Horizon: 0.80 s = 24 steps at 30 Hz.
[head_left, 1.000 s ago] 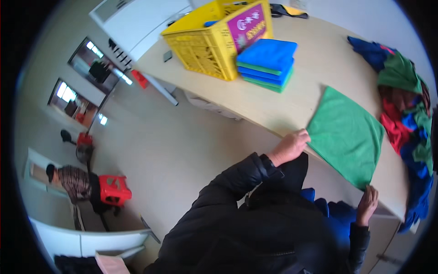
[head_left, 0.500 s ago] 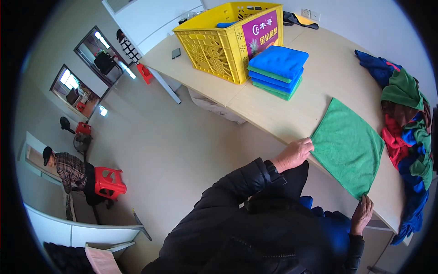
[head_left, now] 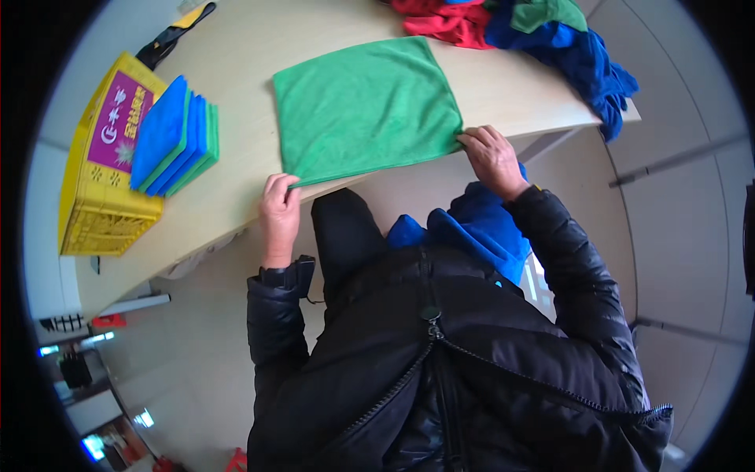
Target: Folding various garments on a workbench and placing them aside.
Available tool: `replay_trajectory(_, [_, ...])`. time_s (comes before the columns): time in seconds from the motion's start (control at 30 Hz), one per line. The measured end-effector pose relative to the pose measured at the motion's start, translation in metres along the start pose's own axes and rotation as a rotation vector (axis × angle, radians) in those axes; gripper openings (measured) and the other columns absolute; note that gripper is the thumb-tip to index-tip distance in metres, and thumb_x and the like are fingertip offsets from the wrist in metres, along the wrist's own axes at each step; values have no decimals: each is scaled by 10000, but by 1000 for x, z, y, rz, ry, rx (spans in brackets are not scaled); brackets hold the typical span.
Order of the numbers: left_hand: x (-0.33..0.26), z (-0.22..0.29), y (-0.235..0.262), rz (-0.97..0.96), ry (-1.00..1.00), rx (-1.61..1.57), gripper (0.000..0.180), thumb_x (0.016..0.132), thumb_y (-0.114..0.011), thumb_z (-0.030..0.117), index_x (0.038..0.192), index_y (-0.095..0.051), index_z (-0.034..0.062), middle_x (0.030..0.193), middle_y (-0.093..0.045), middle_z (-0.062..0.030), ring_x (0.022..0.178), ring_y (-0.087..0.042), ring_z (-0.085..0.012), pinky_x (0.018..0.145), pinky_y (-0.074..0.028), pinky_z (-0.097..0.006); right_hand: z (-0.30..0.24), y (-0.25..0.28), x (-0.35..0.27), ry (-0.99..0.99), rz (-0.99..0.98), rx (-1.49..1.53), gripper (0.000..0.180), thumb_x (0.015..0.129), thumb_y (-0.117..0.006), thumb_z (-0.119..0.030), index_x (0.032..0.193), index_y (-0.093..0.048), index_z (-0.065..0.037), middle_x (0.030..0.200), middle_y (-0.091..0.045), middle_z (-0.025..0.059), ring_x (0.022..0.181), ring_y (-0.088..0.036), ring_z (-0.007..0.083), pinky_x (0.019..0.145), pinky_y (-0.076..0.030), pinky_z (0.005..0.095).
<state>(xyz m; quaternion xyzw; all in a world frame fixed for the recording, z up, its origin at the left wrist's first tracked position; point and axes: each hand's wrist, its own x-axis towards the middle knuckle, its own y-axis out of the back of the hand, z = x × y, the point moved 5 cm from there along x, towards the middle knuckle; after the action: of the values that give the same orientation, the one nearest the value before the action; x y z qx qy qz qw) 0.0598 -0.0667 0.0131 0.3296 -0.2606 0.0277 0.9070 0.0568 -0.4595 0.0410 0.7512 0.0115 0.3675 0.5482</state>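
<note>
A green cloth [head_left: 366, 110] that looks like a small towel lies spread on the table, its near edge at the table's front edge. My left hand [head_left: 281, 212] pinches its near left corner between thumb and fingers. At the near right corner, my right hand [head_left: 494, 161] grips the cloth the same way. Soft wrinkles run across its right half. To the left stands a stack of folded blue and green cloths [head_left: 177, 141], set against the crate.
A yellow plastic crate [head_left: 118, 216] with a purple panel is at the table's left. Crumpled red, blue and green cloths [head_left: 543, 39] lie at the far right, some hanging over the table [head_left: 244, 134] edge. Blue fabric [head_left: 480, 228] rests by my lap.
My view has swung to the right and down, so the room at the left has mostly left the picture. Both hands still hold the green cloth's near corners.
</note>
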Motion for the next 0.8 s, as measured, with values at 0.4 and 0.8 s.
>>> replay_trajectory(0.4, [12,9,7,56,-71,99,131,880,-641,-31,999,-606,9,927,-607,-97,731,-592,-213,657,-492,-309,13,22,17,-102,3,41,124,892,-603,-10,1015,-602,-25,988,-625,136,918,-612,343,787,-539,397])
replay_trajectory(0.8, [63,-6,68,190,320,-485,132,946,-626,53,1078,-623,51,805,-537,7,679,-522,-60,589,-446,-246,14,36,95,-481,41,1006,137,981,-558,-126,982,-591,7,839,-611,54,766,-590,134,698,-477,286])
